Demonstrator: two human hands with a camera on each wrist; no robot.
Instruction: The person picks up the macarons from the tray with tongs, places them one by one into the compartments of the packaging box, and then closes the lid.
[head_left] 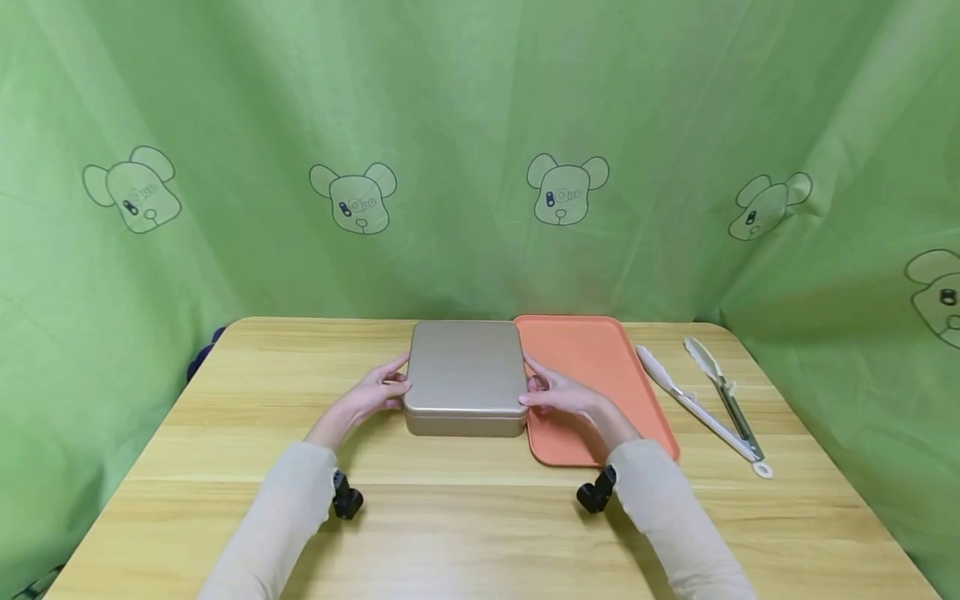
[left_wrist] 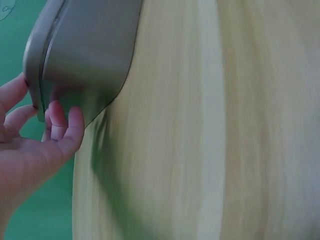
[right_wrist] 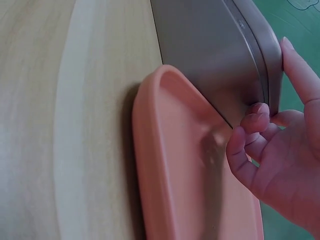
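Observation:
A closed rectangular metal tin point(head_left: 467, 367) with a matte grey-gold lid sits on the table toward the back. My left hand point(head_left: 372, 392) grips its left side, thumb and forefinger at the lid's edge. On the right side, my right hand point(head_left: 564, 393) holds the lid's edge in the same way. The left wrist view shows the left fingertips point(left_wrist: 76, 116) curled beside the tin's wall point(left_wrist: 92, 52), just below the seam. In the right wrist view, curled fingers point(right_wrist: 256, 120) touch the wall near the lid's seam.
An orange tray point(head_left: 581, 354) lies right of the tin, under my right hand, with its left edge against the tin. Farther right, metal tongs point(head_left: 708, 412) lie spread on the wooden table point(head_left: 450, 533). A green curtain point(head_left: 465, 267) hangs behind the table and along its sides.

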